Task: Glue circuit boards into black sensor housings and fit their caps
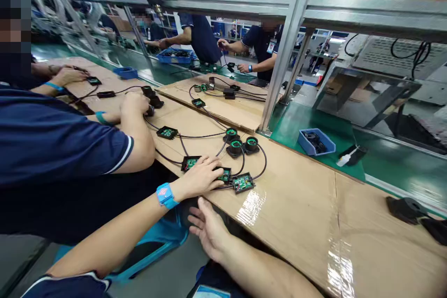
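Note:
My left hand, with a blue strap at its wrist, reaches over the near table edge. Its fingers are stretched out across a black box with a green circuit board, partly covering it. Beside that lie a second open circuit box to the right and another circuit box to the left, behind my knuckles. Black cables join the boxes to round black housings with green wires inside. Below the table edge hangs my right hand, fingers apart, with nothing in it.
A co-worker's arm works close on my left. Across the bench other people handle cabled parts. A metal post rises from the bench. Further right are a blue bin, a small white bottle and a black part.

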The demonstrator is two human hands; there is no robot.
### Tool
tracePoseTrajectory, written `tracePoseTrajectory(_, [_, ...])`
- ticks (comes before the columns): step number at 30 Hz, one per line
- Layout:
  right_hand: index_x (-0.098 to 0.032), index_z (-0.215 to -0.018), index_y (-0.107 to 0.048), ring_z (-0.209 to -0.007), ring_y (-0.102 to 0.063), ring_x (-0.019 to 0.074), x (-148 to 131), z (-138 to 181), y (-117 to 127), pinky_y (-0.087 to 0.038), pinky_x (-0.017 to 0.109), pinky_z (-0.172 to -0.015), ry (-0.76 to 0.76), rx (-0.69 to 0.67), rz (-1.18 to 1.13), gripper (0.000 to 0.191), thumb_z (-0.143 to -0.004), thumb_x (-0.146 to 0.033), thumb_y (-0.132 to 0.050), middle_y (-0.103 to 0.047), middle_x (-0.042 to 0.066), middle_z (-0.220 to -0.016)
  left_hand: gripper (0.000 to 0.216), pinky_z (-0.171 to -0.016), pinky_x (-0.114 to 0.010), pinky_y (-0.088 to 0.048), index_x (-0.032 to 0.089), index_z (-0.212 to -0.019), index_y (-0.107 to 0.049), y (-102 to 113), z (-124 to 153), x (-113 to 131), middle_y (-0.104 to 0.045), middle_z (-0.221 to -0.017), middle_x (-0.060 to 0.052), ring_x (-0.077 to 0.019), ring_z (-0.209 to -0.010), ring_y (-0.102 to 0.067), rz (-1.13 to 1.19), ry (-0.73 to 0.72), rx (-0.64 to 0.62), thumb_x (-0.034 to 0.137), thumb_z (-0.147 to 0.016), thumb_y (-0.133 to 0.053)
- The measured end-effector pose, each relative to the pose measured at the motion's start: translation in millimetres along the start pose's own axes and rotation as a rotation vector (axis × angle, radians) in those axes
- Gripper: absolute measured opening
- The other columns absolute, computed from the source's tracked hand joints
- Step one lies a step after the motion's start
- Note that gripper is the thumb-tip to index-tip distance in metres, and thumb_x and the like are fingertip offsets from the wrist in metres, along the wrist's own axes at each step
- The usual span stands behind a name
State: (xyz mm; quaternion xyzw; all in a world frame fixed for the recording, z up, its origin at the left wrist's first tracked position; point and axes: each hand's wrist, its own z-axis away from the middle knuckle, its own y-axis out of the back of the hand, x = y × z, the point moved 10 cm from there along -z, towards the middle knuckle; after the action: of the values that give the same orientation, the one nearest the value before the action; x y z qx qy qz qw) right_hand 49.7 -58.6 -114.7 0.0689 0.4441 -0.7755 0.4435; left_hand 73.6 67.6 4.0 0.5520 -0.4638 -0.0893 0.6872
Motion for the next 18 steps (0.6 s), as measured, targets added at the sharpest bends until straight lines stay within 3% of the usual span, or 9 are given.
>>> tracePoseTrajectory(2, [-0.025, -0.135, -0.058, -0.124, -0.055, 0.0262, -1.3, -1.7, -5.9, -0.039, 0.033, -0.094, 0.012, -0.023, -0.014, 0.114, -0.041, -0.085, -0.081, -0.059, 0.01, -0.137, 0.033, -0.1, -0.048, -0.033, 0.017, -0.085, -0.051, 0.5, -2.0, 4.4, -0.057, -0.103, -0.012, -0.0297, -0.106, -0.049, 0.032, 0.023, 0.007, 0.049, -0.093, -0.053])
tracePoseTrajectory(6, [-0.025, -0.124, -0.06, -0.117, -0.056, 0.0205, -17.0, -0.7, -19.7, -0.039, 0.029, -0.091, 0.111, -0.067, -0.072, 0.094, -0.047, -0.068, -0.091, -0.063, 0.005, -0.128, 0.041, -0.08, -0.035, -0.039, 0.017, -0.092, -0.048, 1.0, -8.3, 14.6, -0.053, -0.09, -0.004, -0.019, -0.083, -0.047, 0.198, 0.095, 0.002, 0.058, -0.098, -0.047])
tracePoseTrajectory(8, [-0.024, -0.115, -0.06, -0.112, -0.055, 0.0174, -31.5, 4.0, -24.1, -0.039, 0.026, -0.089, 0.193, -0.062, -0.113, 0.084, -0.048, -0.062, -0.093, -0.064, 0.002, -0.119, 0.045, -0.078, -0.032, -0.04, 0.018, -0.096, -0.048, -2.9, -13.3, 20.8, -0.053, -0.09, -0.002, -0.0167, -0.082, -0.048, 0.327, 0.132, -0.037, 0.062, -0.096, -0.05])
tracePoseTrajectory(11, [-0.022, -0.101, -0.058, -0.111, -0.054, 0.0165, -52.3, 17.0, -23.1, -0.04, 0.026, -0.094, 0.305, -0.027, -0.177, 0.076, -0.048, -0.066, -0.091, -0.064, 0.001, -0.112, 0.051, -0.078, -0.029, -0.044, 0.018, -0.1, -0.049, -15.8, -21.5, 26.6, -0.054, -0.093, -0.002, -0.015, -0.084, -0.051, 0.561, 0.191, -0.148, 0.069, -0.093, -0.052])
tracePoseTrajectory(15, [-0.022, -0.085, -0.046, -0.113, -0.052, 0.0162, -66.6, 34.4, -6.9, -0.039, 0.027, -0.099, 0.392, 0.027, -0.229, 0.068, -0.056, -0.064, -0.089, -0.062, 0.0, -0.111, 0.064, -0.08, -0.031, -0.05, 0.017, -0.104, -0.051, -35.9, -28.3, 23.6, -0.061, -0.102, -0.008, -0.0178, -0.093, -0.061, 0.882, 0.297, -0.293, 0.079, -0.089, -0.048])
tracePoseTrajectory(18, [-0.021, -0.083, -0.044, -0.103, -0.049, 0.015, -66.7, 36.6, 10.4, -0.04, 0.028, -0.093, 0.405, 0.109, -0.223, 0.067, -0.058, -0.064, -0.088, -0.055, -0.001, -0.101, 0.062, -0.084, -0.031, -0.053, 0.018, -0.108, -0.05, -43.4, -31.1, 23.6, -0.061, -0.114, -0.01, -0.0172, -0.096, -0.063, 1.028, 0.339, -0.304, 0.067, -0.079, -0.072])
